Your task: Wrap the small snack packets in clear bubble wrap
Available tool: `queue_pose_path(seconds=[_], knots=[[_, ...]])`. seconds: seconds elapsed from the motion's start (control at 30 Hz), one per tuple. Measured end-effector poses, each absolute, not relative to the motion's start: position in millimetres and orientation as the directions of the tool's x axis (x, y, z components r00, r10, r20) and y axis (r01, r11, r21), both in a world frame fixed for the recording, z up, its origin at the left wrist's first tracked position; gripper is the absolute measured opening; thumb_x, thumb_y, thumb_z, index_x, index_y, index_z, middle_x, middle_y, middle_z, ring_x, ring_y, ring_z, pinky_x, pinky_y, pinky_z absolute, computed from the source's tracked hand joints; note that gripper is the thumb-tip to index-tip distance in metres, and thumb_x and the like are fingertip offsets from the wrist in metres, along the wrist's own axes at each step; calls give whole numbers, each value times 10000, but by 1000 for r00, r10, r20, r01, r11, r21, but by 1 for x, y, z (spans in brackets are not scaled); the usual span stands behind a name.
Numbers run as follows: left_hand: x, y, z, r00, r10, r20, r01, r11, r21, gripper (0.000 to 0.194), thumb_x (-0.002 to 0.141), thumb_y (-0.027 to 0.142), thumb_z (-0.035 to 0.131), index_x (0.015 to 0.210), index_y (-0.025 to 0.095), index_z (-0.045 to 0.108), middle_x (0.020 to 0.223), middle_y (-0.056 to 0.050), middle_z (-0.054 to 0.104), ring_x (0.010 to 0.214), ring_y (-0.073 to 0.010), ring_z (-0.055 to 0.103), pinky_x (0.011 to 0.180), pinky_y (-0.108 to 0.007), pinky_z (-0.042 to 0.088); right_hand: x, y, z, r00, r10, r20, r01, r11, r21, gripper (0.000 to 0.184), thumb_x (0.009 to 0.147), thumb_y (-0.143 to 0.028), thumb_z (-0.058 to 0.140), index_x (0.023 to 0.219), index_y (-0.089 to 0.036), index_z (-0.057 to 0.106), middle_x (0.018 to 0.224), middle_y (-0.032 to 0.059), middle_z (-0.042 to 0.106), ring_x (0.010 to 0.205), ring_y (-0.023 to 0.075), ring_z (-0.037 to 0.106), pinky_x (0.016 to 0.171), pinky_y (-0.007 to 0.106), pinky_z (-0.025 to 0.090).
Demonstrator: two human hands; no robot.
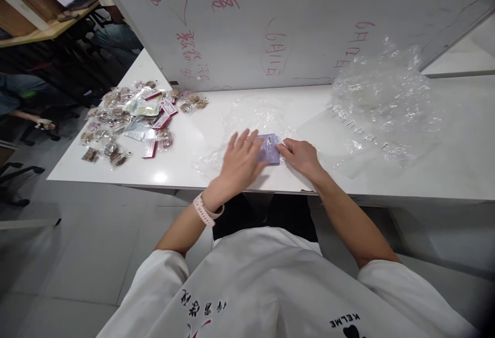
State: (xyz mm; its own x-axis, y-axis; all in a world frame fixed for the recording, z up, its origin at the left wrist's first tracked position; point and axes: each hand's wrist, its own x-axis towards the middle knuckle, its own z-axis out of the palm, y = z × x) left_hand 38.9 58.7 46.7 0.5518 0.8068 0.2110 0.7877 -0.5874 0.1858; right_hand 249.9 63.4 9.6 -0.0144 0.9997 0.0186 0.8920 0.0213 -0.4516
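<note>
A small purple packet (271,153) lies on the white table near its front edge, on or inside clear plastic wrap; I cannot tell which. My left hand (242,161), with a pale pink watch band (203,209) at the wrist, is spread over the packet's left side and partly hides it. At the packet's right edge, my right hand (300,156) pinches the clear plastic film with thumb and finger. Crumpled clear film (251,113) spreads out behind and to the left of the packet.
A big heap of clear plastic bags (382,106) lies on the right. Several small snack packets (112,116) and red-and-white boxes (162,121) are piled at the left. A whiteboard (301,23) with red writing stands behind. Another person's hand (45,124) shows far left.
</note>
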Motion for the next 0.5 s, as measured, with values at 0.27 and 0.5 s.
queue_pose_path(seconds=[0.27, 0.5], knots=[[57, 70, 5, 591, 805, 46, 781, -586, 214, 709, 975, 515, 525, 1558, 164, 324, 1592, -190, 384, 1510, -377, 287, 1201, -609, 240, 292, 51, 30, 8, 994, 110, 936, 31, -352, 256, 926, -380, 516, 944, -216, 712, 786, 45, 703, 701, 190, 576, 621, 283, 288], [42, 33, 7, 564, 818, 115, 786, -575, 228, 578, 1029, 447, 433, 1527, 157, 383, 1572, -154, 435, 1490, -339, 351, 1220, -537, 277, 330, -41, 49, 320, 769, 553, 931, -146, -335, 310, 954, -371, 541, 744, -191, 682, 708, 59, 647, 677, 182, 546, 619, 314, 336]])
